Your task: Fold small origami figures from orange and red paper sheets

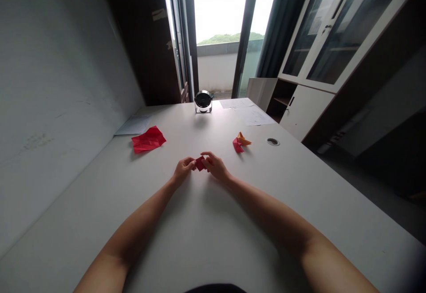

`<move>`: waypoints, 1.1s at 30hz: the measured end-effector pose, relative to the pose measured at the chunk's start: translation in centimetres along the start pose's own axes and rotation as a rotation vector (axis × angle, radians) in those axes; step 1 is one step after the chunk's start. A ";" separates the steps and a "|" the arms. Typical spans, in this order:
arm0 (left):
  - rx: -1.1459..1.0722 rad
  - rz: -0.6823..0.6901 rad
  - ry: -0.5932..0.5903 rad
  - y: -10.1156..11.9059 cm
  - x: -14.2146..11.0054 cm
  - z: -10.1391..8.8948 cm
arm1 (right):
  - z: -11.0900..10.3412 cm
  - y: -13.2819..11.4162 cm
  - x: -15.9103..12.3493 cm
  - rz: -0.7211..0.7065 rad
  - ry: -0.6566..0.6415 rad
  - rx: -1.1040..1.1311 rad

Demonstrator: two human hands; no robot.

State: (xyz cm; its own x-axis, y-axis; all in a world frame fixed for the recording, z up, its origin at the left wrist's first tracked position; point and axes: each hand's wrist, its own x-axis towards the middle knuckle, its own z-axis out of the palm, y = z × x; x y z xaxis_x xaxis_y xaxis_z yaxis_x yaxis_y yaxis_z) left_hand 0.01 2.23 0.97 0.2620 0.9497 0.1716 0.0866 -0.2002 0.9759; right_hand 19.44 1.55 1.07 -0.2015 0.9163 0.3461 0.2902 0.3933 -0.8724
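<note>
A small folded piece of red paper [200, 163] lies between my two hands near the middle of the white table [199, 239]. My left hand [183, 169] pinches its left side with fingers closed. My right hand [215, 165] grips its right side, the fingers curled over the top. Both forearms reach forward from the near edge.
A creased red paper sheet [148, 139] lies at the left. A red and orange folded paper figure [240, 142] sits to the right, beside a round cable hole [273, 141]. A small desk fan [203, 101] and white papers [248, 110] lie at the far end. A cabinet [299, 106] stands on the right.
</note>
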 end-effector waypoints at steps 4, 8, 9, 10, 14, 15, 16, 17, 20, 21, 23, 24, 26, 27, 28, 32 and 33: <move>-0.009 -0.002 0.005 0.2 0.0 0.1 | -0.2 -0.1 0.1 -0.015 0.002 -0.061; -0.027 -0.002 -0.013 0.2 0.0 0.2 | -0.3 -0.2 0.1 -0.040 0.010 -0.069; -0.029 -0.001 -0.014 0.2 0.0 0.2 | -0.3 -0.1 0.1 -0.042 0.005 -0.066; -0.030 0.000 -0.014 0.1 0.0 0.2 | -0.2 -0.1 0.1 -0.043 -0.003 -0.063; -0.026 0.031 0.015 -0.1 0.0 0.2 | -0.1 0.3 0.1 -0.020 -0.036 -0.046; -0.019 0.042 0.027 -0.2 0.1 0.2 | 0.0 0.4 0.2 -0.008 -0.046 -0.042; -0.011 0.052 0.038 -0.3 0.1 0.2 | 0.0 0.5 0.2 0.001 -0.057 -0.038; -0.005 0.059 0.047 -0.3 0.1 0.2 | 0.0 0.5 0.2 0.006 -0.065 -0.033; -0.004 0.056 0.048 -0.5 0.1 0.1 | 0.0 0.4 0.2 -0.003 -0.071 -0.025; -0.009 0.048 0.043 -0.5 0.1 0.1 | 0.1 0.3 0.2 -0.008 -0.067 -0.026; -0.020 0.034 0.034 -0.4 0.1 0.1 | 0.1 0.2 0.1 -0.017 -0.052 -0.031; -0.025 0.030 0.031 -0.3 0.1 0.1 | 0.1 0.2 0.1 -0.021 -0.043 -0.034; -0.032 0.028 0.028 -0.1 0.1 0.2 | 0.1 0.1 0.1 -0.026 -0.029 -0.035; -0.033 0.029 0.030 0.0 0.1 0.2 | 0.2 0.1 0.1 -0.027 -0.026 -0.031; -0.033 0.031 0.033 0.0 0.1 0.2 | 0.2 0.1 0.0 -0.025 -0.028 -0.025; -0.036 0.045 0.082 0.1 0.0 0.0 | 0.2 0.2 0.0 -0.023 -0.028 -0.036; -0.038 0.046 0.097 0.0 0.0 0.0 | 0.2 0.2 -0.1 -0.033 -0.022 -0.061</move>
State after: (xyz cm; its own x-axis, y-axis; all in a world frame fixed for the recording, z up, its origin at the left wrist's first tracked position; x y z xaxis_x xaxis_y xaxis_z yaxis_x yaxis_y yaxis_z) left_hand -0.01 2.26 1.02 0.1704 0.9590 0.2265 0.0400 -0.2364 0.9708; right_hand 19.35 1.55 0.83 -0.2324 0.9012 0.3658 0.3390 0.4276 -0.8380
